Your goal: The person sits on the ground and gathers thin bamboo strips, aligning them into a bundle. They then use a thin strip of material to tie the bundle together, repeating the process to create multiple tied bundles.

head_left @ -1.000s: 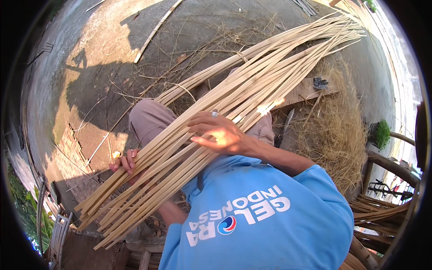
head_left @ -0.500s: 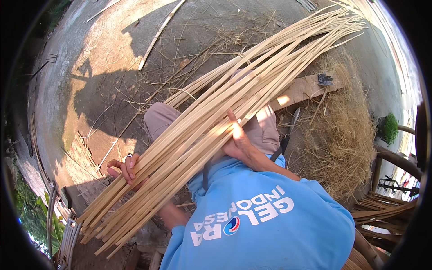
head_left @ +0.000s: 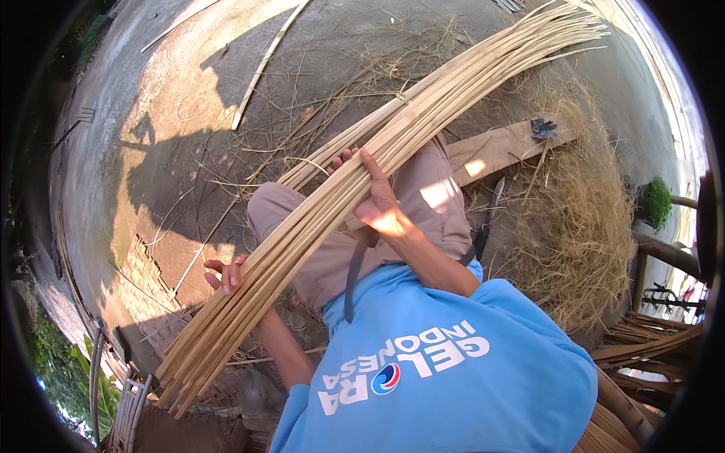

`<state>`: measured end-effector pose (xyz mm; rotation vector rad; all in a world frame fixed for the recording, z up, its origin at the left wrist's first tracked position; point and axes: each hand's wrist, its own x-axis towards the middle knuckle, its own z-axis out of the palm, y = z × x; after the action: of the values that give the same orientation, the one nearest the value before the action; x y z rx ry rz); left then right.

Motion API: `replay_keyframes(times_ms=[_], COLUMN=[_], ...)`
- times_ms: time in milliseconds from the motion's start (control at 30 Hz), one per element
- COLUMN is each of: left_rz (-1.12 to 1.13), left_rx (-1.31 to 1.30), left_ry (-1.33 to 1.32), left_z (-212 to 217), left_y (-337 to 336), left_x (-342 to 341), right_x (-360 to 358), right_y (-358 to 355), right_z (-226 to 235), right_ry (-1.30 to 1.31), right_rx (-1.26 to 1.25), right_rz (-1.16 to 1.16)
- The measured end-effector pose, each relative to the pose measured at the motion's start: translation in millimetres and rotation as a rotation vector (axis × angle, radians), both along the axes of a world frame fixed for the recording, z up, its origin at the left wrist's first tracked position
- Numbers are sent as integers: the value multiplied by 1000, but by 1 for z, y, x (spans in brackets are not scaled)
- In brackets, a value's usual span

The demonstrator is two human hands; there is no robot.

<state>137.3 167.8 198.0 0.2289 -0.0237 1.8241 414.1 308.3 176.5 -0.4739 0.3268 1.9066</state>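
The concrete floor (shavings everywhere) spreads below; I see the right hand wrapped round a bamboo-strip bundle, the left hand loosely curled, supporting it.

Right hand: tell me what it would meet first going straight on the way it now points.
Past the strips in its grasp, the right hand would probably meet the other bundle first, just beyond them up and to the left; the depth between is unclear.
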Motion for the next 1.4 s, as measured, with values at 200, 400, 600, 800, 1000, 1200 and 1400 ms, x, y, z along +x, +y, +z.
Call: replay_keyframes(times_ms=[200,400,600,800,1000,1200,1400], left_rz=[-126,96,189,475,374,229,163], left_rx=[-1157,-750,-397,-372,-262,-144,-271], left_ry=[514,2089,3086,2909,3042,3017,3041], left_z=[-22,138,94,36,80,81,90], left_y=[-109,-75,-43,-43,26,96,92], left_x=[66,76,31,18,101,124,127], right_x=[0,1,1,8,72,123,106], right_y=[-7,-7,-11,-18,63,124,121], right_z=[3,-10,1,31,-43,-49,-45], right_ry=[-161,-142,-171,-313,-360,-449,-369], right_rx=[-77,-122,-157,-197,-171,-104,-18], right_rz=[94,26,73,-36,-133,-167,-183])
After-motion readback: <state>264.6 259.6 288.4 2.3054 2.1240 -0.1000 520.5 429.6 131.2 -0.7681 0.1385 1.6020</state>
